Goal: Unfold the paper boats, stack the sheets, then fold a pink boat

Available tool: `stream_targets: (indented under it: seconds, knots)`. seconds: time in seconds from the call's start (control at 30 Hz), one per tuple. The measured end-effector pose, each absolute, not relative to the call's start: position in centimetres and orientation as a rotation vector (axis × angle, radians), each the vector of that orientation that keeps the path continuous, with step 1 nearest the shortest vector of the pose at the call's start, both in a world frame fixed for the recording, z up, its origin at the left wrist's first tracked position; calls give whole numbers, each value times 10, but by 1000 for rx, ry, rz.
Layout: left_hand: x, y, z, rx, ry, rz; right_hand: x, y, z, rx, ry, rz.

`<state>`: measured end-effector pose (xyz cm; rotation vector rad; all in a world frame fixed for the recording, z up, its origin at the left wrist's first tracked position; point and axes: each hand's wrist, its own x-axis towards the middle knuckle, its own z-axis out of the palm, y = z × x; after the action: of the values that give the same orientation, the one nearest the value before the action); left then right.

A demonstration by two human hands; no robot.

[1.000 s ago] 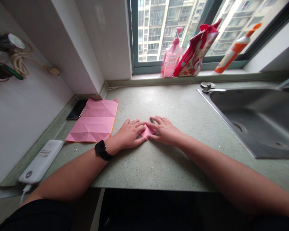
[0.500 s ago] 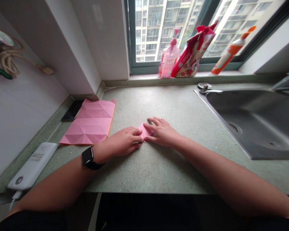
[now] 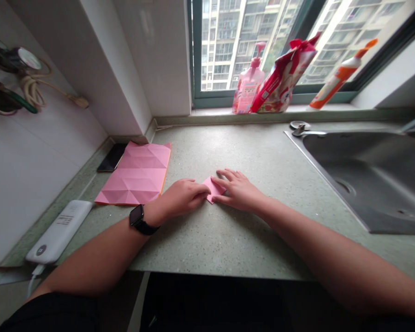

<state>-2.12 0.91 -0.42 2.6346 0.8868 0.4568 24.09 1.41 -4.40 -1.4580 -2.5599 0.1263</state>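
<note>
A small folded pink paper [image 3: 215,188] lies flat on the counter, roughly diamond-shaped, between both hands. At its left corner, my left hand [image 3: 186,196] is closed, thumb and forefinger pinching the edge; the other fingers are curled under. My right hand [image 3: 240,190] rests over the paper's right side with fingers spread, the fingertips touching it and partly covering it. On my left wrist sits a black smartwatch [image 3: 137,215]. Left of the hands lies a larger creased pink sheet [image 3: 138,177], with an orange edge showing beneath.
A black phone-like slab [image 3: 111,157] is partly under the creased sheet. A white power bank [image 3: 60,230] with a cable lies front left. The steel sink [image 3: 363,184] is at right. A pump bottle [image 3: 249,87], red bag [image 3: 287,76] and orange-white bottle [image 3: 342,76] line the windowsill.
My left fingers have drawn together into a pinch at the paper's left corner, uncovering more of it. My right hand stays spread on the paper. The camera view has shifted slightly.
</note>
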Motion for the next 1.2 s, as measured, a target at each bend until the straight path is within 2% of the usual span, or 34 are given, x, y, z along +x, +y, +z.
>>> stream_targets:
  seconds: [0.13,0.3,0.77,1.2]
  knots:
    - [-10,11,-24,2603,995,551,240,14,-44,-1474,-2553,146]
    - [-9,14,-40,2693,1063,260,239,13,-44,-1475,-2560,157]
    - [-5,12,-25,2685,1247,-92,244,16,-54,-1493,-2606,138]
    - [-6,12,-23,2639,1221,-45,281,41,-50,-1535,-2485,322]
